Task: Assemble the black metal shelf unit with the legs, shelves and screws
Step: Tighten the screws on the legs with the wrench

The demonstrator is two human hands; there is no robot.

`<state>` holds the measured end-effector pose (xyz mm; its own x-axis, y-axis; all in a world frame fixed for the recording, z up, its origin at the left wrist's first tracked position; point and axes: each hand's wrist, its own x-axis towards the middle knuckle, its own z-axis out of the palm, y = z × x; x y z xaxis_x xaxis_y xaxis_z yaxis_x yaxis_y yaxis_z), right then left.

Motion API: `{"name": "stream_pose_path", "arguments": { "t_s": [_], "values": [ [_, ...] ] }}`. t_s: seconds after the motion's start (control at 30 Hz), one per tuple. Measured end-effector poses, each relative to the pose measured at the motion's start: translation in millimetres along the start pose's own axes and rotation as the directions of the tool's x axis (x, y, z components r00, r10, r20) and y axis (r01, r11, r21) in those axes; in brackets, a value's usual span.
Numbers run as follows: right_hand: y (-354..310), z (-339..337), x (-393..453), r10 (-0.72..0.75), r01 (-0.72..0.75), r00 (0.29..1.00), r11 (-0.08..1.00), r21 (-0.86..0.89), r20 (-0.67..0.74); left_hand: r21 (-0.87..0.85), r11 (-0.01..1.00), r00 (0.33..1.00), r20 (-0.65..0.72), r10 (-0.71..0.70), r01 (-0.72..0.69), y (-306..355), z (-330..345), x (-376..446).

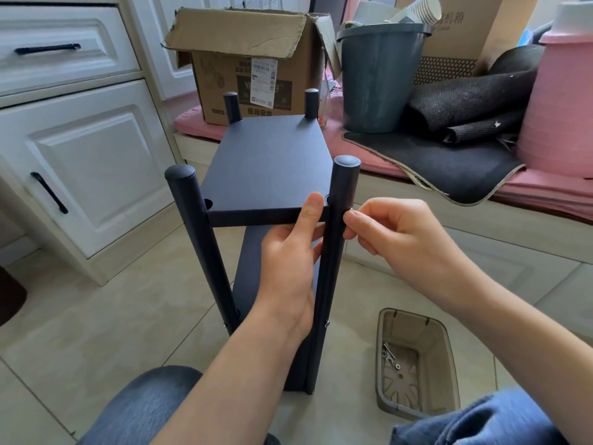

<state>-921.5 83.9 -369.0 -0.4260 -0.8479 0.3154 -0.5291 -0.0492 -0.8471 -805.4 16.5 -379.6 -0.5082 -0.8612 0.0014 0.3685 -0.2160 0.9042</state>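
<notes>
The shelf unit [266, 220] stands upright on the floor directly ahead of both hands, with four legs in place and a lower shelf already fixed; a screw head [327, 323] shows on the near right leg [337, 252] below the left wrist. The top shelf [269, 165] sits level between the legs, its front edge at hand height.

The left hand [288, 261] grips the front right corner of the top shelf, thumb on top and fingers curled underneath, holding it against the near right leg. The right hand [394, 232] pinches a small screw [350, 209] between thumb and forefinger, touching the outer side of that leg.

Step in hand, as judged: fastening the top shelf to the near right leg. The next move calls for lining the screw up with the leg hole and shelf corner, then turning it in.

A tray [417, 361] below the right forearm holds spare hardware.
</notes>
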Motion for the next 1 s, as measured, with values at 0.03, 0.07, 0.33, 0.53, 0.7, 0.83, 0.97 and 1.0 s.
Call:
{"name": "stream_pose_path", "arguments": {
  "t_s": [0.03,0.07,0.33,0.53,0.7,0.83,0.97,1.0],
  "values": [
    [0.6,-2.8,-0.6,0.008,-0.008,1.0,1.0,0.011,0.004,0.002,1.0,1.0,0.005,0.0,0.0,0.0,2.4,-0.6],
    [1.2,-6.1,-1.3,0.019,-0.02,1.0,1.0,0.024,0.013,0.005,1.0,1.0,0.008,0.001,-0.001,-0.2,4.8,-1.4],
    [35.0,-43.2,-5.4,0.095,-0.073,0.988,0.981,-0.178,0.121,0.025,0.999,0.999,-0.039,0.029,-0.028,-11.1,30.8,-7.4],
    [121.6,-72.0,-20.9,0.425,-0.371,0.876,0.896,-0.243,0.23,0.016,0.999,0.998,-0.049,0.049,-0.049,-19.9,43.5,-7.5],
    [232.5,-63.7,-52.1,0.653,-0.553,0.732,0.735,-0.393,0.191,0.042,0.996,0.996,-0.023,0.082,-0.081,-25.1,45.4,-3.5],
    [289.1,-38.9,-69.6,0.731,-0.581,0.643,0.66,-0.476,0.229,0.046,0.994,0.995,0.001,0.099,-0.098,-29.4,45.3,-2.0],
    [335.7,-15.4,-72.1,0.777,-0.572,0.581,0.602,-0.557,0.243,0.031,0.993,0.993,0.016,0.118,-0.118,-33.0,45.1,2.1],
    [345.5,-10.0,-73.0,0.785,-0.554,0.569,0.585,-0.592,0.245,0.032,0.992,0.992,0.025,0.124,-0.125,-33.6,44.4,3.2]
  ]
}}
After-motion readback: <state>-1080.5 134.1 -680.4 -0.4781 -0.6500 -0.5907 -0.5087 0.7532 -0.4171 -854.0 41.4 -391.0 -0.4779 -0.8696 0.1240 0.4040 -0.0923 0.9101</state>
